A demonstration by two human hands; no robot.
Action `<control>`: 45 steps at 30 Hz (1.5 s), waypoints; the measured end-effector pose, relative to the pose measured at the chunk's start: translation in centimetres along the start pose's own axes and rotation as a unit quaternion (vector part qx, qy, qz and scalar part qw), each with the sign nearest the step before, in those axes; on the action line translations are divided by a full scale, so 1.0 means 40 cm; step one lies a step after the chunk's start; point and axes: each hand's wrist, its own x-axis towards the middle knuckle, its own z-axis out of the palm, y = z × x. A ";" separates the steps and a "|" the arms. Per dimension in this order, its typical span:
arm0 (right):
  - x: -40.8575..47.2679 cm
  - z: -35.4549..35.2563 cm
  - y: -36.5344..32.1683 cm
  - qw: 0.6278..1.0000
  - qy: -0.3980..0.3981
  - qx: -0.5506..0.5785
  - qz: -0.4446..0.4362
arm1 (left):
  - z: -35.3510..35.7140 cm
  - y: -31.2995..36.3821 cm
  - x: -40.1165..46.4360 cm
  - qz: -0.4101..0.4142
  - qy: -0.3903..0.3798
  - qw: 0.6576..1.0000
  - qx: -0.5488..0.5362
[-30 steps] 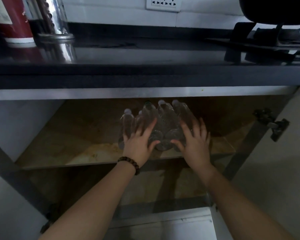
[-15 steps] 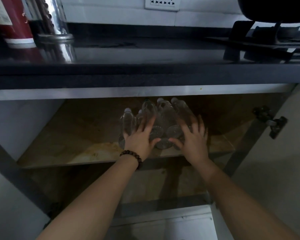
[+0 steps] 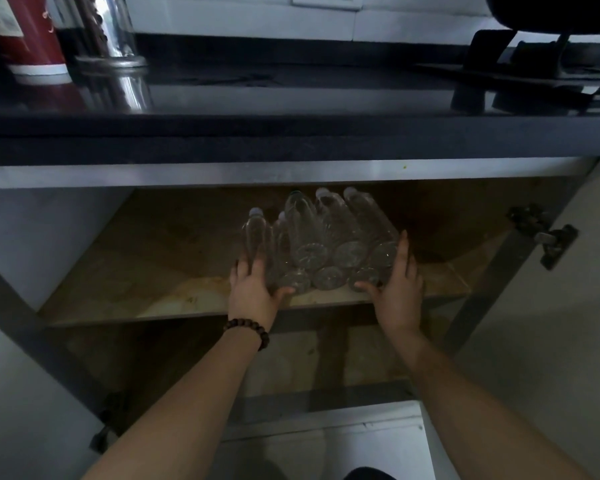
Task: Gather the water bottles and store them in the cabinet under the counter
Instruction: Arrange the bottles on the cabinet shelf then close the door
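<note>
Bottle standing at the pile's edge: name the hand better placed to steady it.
Left. The left hand already touches that bottle; the right hand is across the pile.

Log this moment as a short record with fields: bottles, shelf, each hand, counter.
bottles: clear water bottles stacked on their sides in a pile, caps pointing into the cabinet, bases facing out
shelf: upper cabinet shelf, stained; the pile lies near its front edge
left hand: left hand open, cupped against the pile's left side; beaded bracelet on the wrist
right hand: right hand open, pressed flat against the pile's right side
counter: dark counter above, with a red cup and a shiny metal container at the left
</note>
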 end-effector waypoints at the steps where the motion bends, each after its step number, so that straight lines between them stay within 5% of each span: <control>1: 0.001 0.002 0.001 1.000 0.001 0.000 0.003 | 0.002 -0.002 0.001 0.000 0.002 1.000 0.000; 13: 0.012 0.010 -0.007 1.000 -0.009 -0.014 0.013 | -0.002 0.014 -0.006 -0.011 0.007 1.000 0.018; 21: 0.019 -0.031 0.098 0.999 -0.020 -0.037 0.029 | 0.004 0.017 -0.013 0.074 0.022 0.994 0.073; 31: 0.056 -0.057 0.087 0.998 -0.054 -0.032 0.027 | 0.021 0.036 -0.013 0.081 0.000 0.993 0.090; 37: 0.056 -0.086 -0.021 0.981 -0.055 -0.098 -0.159 | 0.019 0.078 -0.014 0.169 0.023 0.977 0.128; 45: 0.073 -0.028 -0.041 0.977 -0.082 -0.148 -0.133 | 0.020 0.091 -0.011 0.162 -0.005 0.977 0.139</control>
